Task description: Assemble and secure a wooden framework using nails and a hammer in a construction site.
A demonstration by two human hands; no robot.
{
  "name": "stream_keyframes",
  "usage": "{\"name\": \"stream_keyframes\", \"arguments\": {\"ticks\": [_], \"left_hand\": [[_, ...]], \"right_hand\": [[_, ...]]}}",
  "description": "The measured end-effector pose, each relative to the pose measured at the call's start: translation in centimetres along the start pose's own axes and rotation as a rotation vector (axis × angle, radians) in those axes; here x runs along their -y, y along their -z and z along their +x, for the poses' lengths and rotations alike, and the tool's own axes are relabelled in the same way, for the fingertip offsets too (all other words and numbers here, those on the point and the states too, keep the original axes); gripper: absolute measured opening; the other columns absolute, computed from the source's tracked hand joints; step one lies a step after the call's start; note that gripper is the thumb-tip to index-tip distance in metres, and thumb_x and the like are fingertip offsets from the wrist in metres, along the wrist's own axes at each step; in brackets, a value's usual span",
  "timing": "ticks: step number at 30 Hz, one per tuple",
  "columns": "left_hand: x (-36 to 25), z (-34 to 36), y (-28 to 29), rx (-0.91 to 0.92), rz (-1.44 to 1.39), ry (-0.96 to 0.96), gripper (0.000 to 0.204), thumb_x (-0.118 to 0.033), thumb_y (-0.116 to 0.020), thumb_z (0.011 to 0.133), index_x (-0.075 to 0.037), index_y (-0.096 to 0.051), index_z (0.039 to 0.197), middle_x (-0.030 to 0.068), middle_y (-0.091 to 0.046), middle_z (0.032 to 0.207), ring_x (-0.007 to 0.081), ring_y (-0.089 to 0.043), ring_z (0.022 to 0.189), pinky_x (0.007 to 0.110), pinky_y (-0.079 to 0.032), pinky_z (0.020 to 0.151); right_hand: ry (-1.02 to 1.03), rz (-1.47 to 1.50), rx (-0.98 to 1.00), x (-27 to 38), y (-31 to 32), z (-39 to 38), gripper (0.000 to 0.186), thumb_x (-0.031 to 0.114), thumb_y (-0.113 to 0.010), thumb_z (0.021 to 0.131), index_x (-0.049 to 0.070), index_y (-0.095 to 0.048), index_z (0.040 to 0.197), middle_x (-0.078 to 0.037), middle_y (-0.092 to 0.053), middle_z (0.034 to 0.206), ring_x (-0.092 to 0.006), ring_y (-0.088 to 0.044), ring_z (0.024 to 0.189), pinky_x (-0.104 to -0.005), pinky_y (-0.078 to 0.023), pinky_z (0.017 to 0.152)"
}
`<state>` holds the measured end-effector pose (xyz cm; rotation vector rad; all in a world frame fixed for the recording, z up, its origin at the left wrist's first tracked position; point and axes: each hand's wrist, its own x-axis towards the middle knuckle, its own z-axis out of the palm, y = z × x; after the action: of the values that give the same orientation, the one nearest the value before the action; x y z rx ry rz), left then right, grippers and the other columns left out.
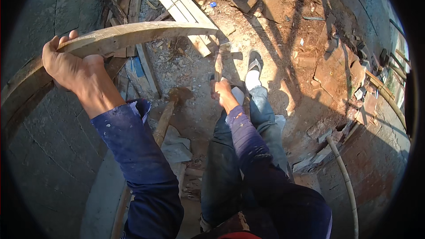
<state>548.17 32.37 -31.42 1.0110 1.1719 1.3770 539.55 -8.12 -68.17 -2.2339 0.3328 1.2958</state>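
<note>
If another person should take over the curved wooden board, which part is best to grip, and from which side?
Probably the bare middle of the curved wooden board, from above. The left hand already holds its near end, and the blade in the right hand meets its far tip, so only the middle seems free and away from the edge.

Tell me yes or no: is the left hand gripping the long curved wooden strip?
Yes: the left hand is wrapped around the long curved wooden strip, while the right hand holds a thin blade-like tool near its far end.
</note>
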Motion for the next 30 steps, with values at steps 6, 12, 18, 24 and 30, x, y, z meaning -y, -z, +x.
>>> {"name": "stream_keyframes", "arguments": {"ticks": [6, 12, 18, 24, 30], "left_hand": [[-9.3, 5.9, 5.9, -0.293, 0.204, -0.141, 0.025, -0.004, -0.058, 0.085, 0.013, -0.047, 0.100, 0.0191, -0.053, 0.095, 0.0353, -0.064, 0.087, 0.052, -0.057, 0.084], [-9.0, 6.3, 8.2, -0.442, 0.127, -0.067, 0.037, -0.013, -0.067, 0.083, 0.011, -0.048, 0.104, 0.0166, -0.053, 0.094, 0.0307, -0.063, 0.089, 0.045, -0.059, 0.077], [-4.8, 6.9, 13.0, -0.388, 0.080, 0.122, 0.079, -0.035, -0.075, 0.085, 0.014, -0.036, 0.132, 0.0231, -0.050, 0.130, 0.0367, -0.058, 0.114, 0.046, -0.055, 0.089], [1.9, 9.0, 21.4, -0.524, 0.273, 0.424, 0.076, -0.044, -0.065, 0.092, 0.007, -0.036, 0.141, 0.0179, -0.050, 0.137, 0.0322, -0.057, 0.120, 0.046, -0.051, 0.096], [8.9, 7.3, 27.8, -0.588, 0.153, 0.530, 0.062, -0.041, -0.060, 0.096, -0.002, -0.043, 0.141, 0.0143, -0.053, 0.136, 0.0322, -0.057, 0.118, 0.045, -0.046, 0.101]], "right_hand": [[-0.161, 1.042, 0.384, 10.4, 5.0, -14.9, 0.016, 0.014, -0.061, 0.088, 0.006, -0.051, 0.097, -0.002, -0.052, 0.065, -0.0146, -0.051, 0.049, -0.0293, -0.041, 0.041], [0.102, 0.315, 0.062, 13.0, 23.3, -11.4, 0.008, 0.014, -0.058, 0.093, 0.010, -0.051, 0.095, 0.005, -0.041, 0.062, -0.0051, -0.037, 0.046, -0.0238, -0.030, 0.039], [0.011, 0.333, 0.057, 11.8, 23.3, -10.6, 0.016, 0.019, -0.062, 0.093, 0.011, -0.051, 0.084, 0.007, -0.040, 0.063, -0.0037, -0.038, 0.048, -0.0252, -0.031, 0.041], [0.063, 0.369, 0.093, 9.9, 19.7, -10.9, 0.027, 0.027, -0.067, 0.091, 0.006, -0.051, 0.084, 0.000, -0.049, 0.059, -0.0095, -0.048, 0.047, -0.0271, -0.036, 0.041], [0.070, 0.288, 0.068, 6.4, 20.3, -12.6, 0.034, 0.039, -0.066, 0.092, 0.007, -0.056, 0.092, 0.000, -0.051, 0.061, -0.0102, -0.047, 0.047, -0.0273, -0.036, 0.043]]}}
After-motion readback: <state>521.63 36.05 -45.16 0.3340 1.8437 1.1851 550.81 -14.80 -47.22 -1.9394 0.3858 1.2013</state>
